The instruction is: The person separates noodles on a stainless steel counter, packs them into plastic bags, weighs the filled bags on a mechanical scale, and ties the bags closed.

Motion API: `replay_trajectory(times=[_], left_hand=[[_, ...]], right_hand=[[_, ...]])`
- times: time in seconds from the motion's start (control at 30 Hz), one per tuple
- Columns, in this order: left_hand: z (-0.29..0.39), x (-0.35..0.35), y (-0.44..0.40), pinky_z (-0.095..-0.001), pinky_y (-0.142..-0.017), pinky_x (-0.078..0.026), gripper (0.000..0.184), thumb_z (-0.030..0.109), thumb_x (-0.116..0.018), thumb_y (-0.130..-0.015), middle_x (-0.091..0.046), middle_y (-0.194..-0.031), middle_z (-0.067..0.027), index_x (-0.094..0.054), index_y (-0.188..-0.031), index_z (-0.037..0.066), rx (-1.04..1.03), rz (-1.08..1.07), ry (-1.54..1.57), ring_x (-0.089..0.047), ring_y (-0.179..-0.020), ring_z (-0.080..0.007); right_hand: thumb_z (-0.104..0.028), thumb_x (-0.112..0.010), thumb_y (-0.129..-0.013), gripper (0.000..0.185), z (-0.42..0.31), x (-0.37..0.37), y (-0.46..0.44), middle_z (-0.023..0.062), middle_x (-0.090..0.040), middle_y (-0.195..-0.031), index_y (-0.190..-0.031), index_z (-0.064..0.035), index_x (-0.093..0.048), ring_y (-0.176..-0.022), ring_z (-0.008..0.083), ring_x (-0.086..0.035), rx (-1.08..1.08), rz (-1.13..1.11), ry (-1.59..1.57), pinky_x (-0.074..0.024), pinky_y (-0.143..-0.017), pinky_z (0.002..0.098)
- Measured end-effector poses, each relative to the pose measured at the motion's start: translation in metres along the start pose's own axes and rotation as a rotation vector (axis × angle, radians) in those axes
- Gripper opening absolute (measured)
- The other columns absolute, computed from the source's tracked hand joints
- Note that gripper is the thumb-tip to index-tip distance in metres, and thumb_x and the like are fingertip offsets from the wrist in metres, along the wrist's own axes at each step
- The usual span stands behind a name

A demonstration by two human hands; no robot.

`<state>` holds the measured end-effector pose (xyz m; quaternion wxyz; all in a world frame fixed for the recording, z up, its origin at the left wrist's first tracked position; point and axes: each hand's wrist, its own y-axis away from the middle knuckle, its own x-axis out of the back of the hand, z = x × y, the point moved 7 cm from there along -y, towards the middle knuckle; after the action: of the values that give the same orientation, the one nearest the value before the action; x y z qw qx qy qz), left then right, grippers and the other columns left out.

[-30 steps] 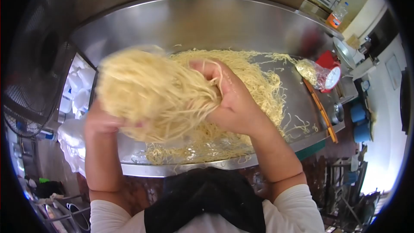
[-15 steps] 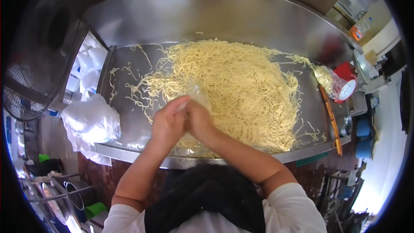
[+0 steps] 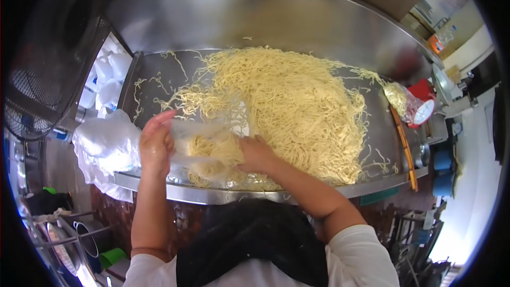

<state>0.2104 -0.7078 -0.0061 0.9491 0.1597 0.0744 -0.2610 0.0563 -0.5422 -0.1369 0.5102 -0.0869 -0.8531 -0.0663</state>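
Observation:
A clear plastic bag [image 3: 212, 151] with noodles inside is stretched sideways between my hands, low over the front of the metal tray. My left hand [image 3: 156, 143] pinches the bag's left end, index finger pointing up to the right. At the noodle-filled right end, my right hand [image 3: 257, 155] grips the bag, its fingers partly hidden. Behind and to the right of it spreads a large heap of yellow noodles [image 3: 303, 106]. Loose strands lie on the tray [image 3: 159, 98] to the left.
White plastic bags [image 3: 106, 146] hang over the front left corner. A fan [image 3: 42, 85] stands at far left. On the right are another bag of noodles [image 3: 396, 95], a red-and-white container [image 3: 423, 111] and wooden chopsticks [image 3: 405, 146]. A tall metal wall [image 3: 255, 13] closes the back.
My hands were together over the bag; now they are apart. The left has moved left with the bag's end, the right slightly right and down, and the bag is stretched out.

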Motion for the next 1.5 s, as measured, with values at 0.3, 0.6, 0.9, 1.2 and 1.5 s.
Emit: replay_trajectory(times=[0.3, 0.6, 0.9, 1.2, 1.5], left_hand=[[-0.043, -0.06, 0.018, -0.0287, -0.071, -0.051, 0.071, 0.006, -0.068, -0.068, -0.056, -0.113, -0.0062, -0.045, -0.135, 0.002, -0.183, -0.794, -0.369, -0.059, -0.081, -0.0128], [-0.079, -0.109, 0.014, -0.0359, -0.088, -0.049, 0.053, 0.023, -0.076, -0.072, -0.064, -0.116, -0.0122, -0.059, -0.12, 0.006, -0.076, -0.877, -0.696, -0.063, -0.099, -0.0261], [-0.075, -0.051, -0.013, -0.0449, -0.075, -0.053, 0.019, 0.025, -0.062, -0.078, -0.069, -0.086, -0.013, -0.07, -0.091, 0.013, -0.214, -0.866, -2.052, -0.067, -0.084, -0.0328], [-0.042, -0.023, 0.003, -0.0422, -0.079, -0.052, 0.03, 0.026, -0.067, -0.075, -0.069, -0.096, -0.0152, -0.069, -0.1, 0.009, -0.09, -0.837, -1.924, -0.066, -0.091, -0.0319], [-0.012, -0.006, 0.006, -0.0328, -0.082, -0.05, 0.033, 0.009, -0.063, -0.081, -0.068, -0.1, -0.0143, -0.066, -0.113, 0.009, -0.094, -0.802, -1.063, -0.065, -0.091, -0.0231]], right_hand=[[-0.01, -0.059, -0.07, 0.023, -0.063, 0.112, 0.007, 0.0123, -0.06, -0.075, -0.092, -0.0049, -0.063, -0.066, 0.0266, -0.059, 0.012, 0.394, -0.81, -0.0473, -0.064, 0.0336], [-0.018, -0.069, -0.074, 0.045, -0.018, 0.086, -0.007, 0.0145, -0.064, -0.103, -0.115, -0.0035, -0.058, -0.103, 0.0186, -0.058, -0.099, 0.162, -0.86, -0.0447, -0.09, 0.0309], [-0.023, -0.065, -0.072, 0.025, 0.032, 0.043, 0.06, 0.0135, -0.065, -0.075, -0.093, -0.0086, -0.064, -0.082, 0.0338, -0.063, -0.245, -0.053, 0.029, -0.0426, -0.092, 0.0425], [-0.022, -0.071, -0.068, 0.041, 0.06, 0.125, 0.079, 0.0151, -0.064, -0.106, -0.106, -0.0094, -0.068, -0.099, 0.0328, -0.061, -0.242, 0.143, 0.14, -0.0484, -0.088, 0.0415], [-0.035, -0.063, -0.076, 0.04, -0.032, 0.01, 0.009, 0.0196, -0.065, -0.102, -0.099, -0.0027, -0.064, -0.099, 0.035, -0.061, -0.152, 0.063, 0.088, -0.0486, -0.083, 0.0445]])
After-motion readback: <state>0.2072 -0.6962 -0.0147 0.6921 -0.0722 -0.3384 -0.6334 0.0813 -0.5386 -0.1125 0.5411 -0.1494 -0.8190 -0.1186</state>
